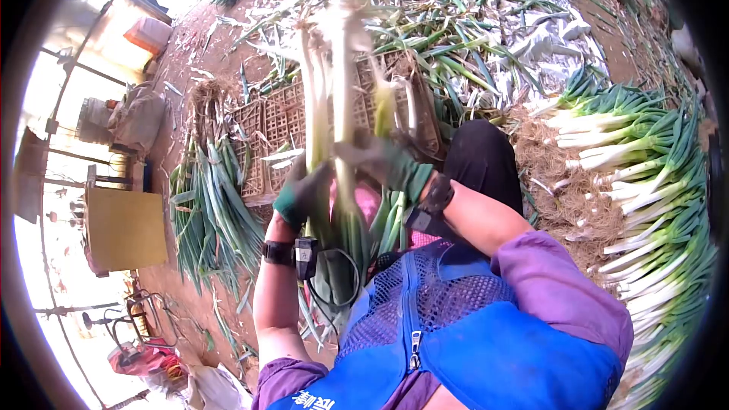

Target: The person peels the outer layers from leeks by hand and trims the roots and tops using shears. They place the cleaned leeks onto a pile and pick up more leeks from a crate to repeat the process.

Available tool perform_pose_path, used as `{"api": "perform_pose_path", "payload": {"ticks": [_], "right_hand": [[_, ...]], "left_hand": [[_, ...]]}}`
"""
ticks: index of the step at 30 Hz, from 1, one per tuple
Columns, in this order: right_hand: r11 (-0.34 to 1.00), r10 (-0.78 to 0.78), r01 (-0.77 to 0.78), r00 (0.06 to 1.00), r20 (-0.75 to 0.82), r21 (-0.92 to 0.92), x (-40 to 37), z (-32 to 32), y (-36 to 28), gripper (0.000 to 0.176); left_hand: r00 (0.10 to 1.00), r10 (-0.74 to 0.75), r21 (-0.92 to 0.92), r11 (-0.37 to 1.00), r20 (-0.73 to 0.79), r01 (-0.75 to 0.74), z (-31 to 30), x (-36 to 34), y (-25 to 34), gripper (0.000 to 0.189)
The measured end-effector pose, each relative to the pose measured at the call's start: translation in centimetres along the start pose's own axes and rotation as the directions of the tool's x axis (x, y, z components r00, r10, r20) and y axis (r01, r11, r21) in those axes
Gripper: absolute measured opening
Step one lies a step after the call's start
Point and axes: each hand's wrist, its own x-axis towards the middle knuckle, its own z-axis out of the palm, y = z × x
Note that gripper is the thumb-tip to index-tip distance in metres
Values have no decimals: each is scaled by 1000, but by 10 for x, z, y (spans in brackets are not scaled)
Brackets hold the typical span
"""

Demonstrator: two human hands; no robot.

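Note:
My left hand, in a dark glove with a green cuff, is closed around the lower part of several long green onions. Their white ends point up and away, and their green leaves hang down against my lap. My right hand, gloved the same way, has its fingers closed on a thick green onion beside that bunch. The tip of this stalk is blurred by motion. Just beyond my right hand, another short yellow-green stalk shows, also blurred.
Brown plastic crates stand in front of me, with a pile of green onions on the left. To the right lies a long row of rooted white-stemmed onions. Peeled leaves litter the ground ahead. A yellowish box stands far left.

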Motion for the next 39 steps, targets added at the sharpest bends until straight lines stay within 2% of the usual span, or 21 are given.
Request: {"api": "perform_pose_path", "payload": {"ticks": [2, 4, 6, 8, 10, 12, 14, 16, 17, 19, 20, 22, 23, 25, 26, 28, 30, 32, 34, 38, 39], "right_hand": [[994, -102, 100, 994, -40, -45, 13, 21, -2, 42], [933, -42, -30, 980, -192, -359, 12, 27, -18, 42], [976, 23, -51, 991, -135, -210, 5, 31, -40, 38], [981, -165, 143, 970, -177, -132, 4, 31, -23, 32], [982, -169, 145, 958, -232, -118, 0, 27, -17, 29], [988, 4, -49, 957, -291, -147, -12, 39, -44, 29], [886, -78, -68, 953, -292, -459, -9, 34, -46, 29], [761, -44, -148, 960, -278, -632, -13, 25, -54, 31], [802, 126, -251, 958, -257, -542, -16, 21, -62, 32], [169, -257, 308, 931, 259, -936, -15, -1, -54, 32], [-258, -259, 500, 788, 558, -826, -12, -11, -55, 33], [468, -296, 222, 951, 85, -856, -17, -35, -72, 52], [656, -45, -113, 981, -188, -746, -37, -15, -131, 67], [408, -536, -44, 797, -278, -912, -23, -55, -120, 95], [258, -575, -112, 781, -245, -960, -9, -82, -109, 106], [448, -439, -129, 830, -343, -885, -10, -65, -124, 102], [439, -512, 115, 847, -142, -891, 12, -79, -95, 82], [261, -713, 181, 698, -63, -948, 13, -64, -90, 65], [118, -769, 143, 640, 1, -983, 19, -69, -84, 53], [-52, -635, -105, 771, -49, -993, 17, -96, -92, 30], [7, -654, -116, 751, -92, -993, 15, -107, -99, 25]], "left_hand": [[990, 141, 149, 979, -13, -138, 3, -5, 6, 47], [990, 144, 90, 986, -3, -144, 10, -10, 20, 43], [989, 150, 29, 988, 7, -150, 17, -14, 36, 40], [987, 147, 83, 986, -57, -142, 11, -13, 35, 40], [981, 148, 93, 986, -124, -137, -5, -7, 27, 45], [984, 170, 80, 983, -56, -166, 12, -13, 38, 41], [975, 210, 72, 974, 74, -215, 30, -18, 46, 42], [979, 198, 178, 966, -41, -188, 44, -19, 46, 49], [981, 187, 200, 965, -55, -173, 41, -15, 42, 50], [982, 157, 382, 918, -102, -107, 38, -16, 43, 53], [987, 142, 381, 919, -72, -104, 34, -16, 41, 54], [994, 109, 381, 920, -13, -96, 25, -22, 33, 56], [999, 35, 365, 930, 25, -42, 27, -32, 41, 59], [996, -27, 264, 964, 90, 2, 27, -47, 40, 67], [993, -41, 226, 974, 109, 16, 25, -51, 35, 70], [972, -95, 91, 993, 214, 77, 33, -56, 28, 73], [966, -84, 111, 992, 243, 58, 55, -54, 21, 74], [972, -16, 243, 969, 234, -43, 66, -49, 2, 72], [984, -42, 308, 951, 174, -14, 76, -50, -3, 70], [997, -31, 439, 898, 72, -3, 83, -55, -6, 66], [998, -15, 442, 897, 63, -15, 84, -56, -3, 66]]}}
